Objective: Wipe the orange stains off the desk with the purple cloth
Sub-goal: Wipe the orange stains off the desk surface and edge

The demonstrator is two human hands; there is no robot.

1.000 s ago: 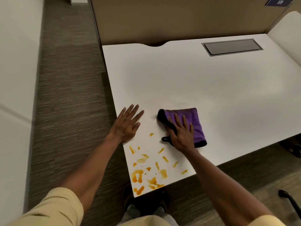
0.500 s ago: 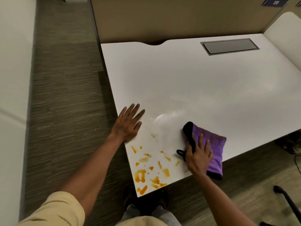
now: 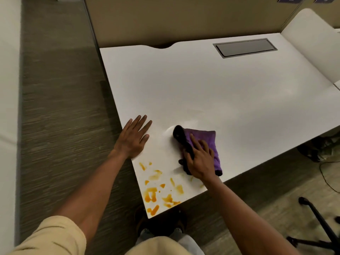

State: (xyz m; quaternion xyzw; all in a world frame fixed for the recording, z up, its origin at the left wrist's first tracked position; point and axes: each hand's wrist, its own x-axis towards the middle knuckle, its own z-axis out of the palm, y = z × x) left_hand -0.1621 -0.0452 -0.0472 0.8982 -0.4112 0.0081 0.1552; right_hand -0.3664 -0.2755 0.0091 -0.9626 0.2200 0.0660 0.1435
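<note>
Where the near left corner of the desk (image 3: 230,100) comes to a point, a scatter of orange stains (image 3: 160,188) marks its smooth, white, faintly glossy top. The stains vary in shape: short dashes and small dots toward the left edge, broader smeared patches and one hollow, ring-like blot close to the corner tip. Some look thick and saturated, others thin and pale yellow.

Just beyond the stains, away from the corner, lies the purple cloth (image 3: 207,142), a soft, fuzzy fabric folded into a rough rectangle with a black border that curls into a rounded roll along its left side. It rests flat on the desk top near the front edge. The right hand (image 3: 200,162) presses down on the cloth's near half, palm flat and fingers spread over the pile, the thumb side lying on the black roll; it pins the fabric rather than bunching it. A pale, slightly shiny smear shows on the surface beside the cloth's far left end.

The left hand (image 3: 134,138) lies open, holding nothing, flat on the desk at the left edge, fingers straight and close together, the heel of the palm at the rim. Both forearms are bare; tan short sleeves show at the bottom.

A grey rectangular hatch (image 3: 244,47) with a metal frame is set flush near the far edge. Striped grey carpet (image 3: 58,107) surrounds the desk, and a tan panel (image 3: 184,19) stands behind it.
</note>
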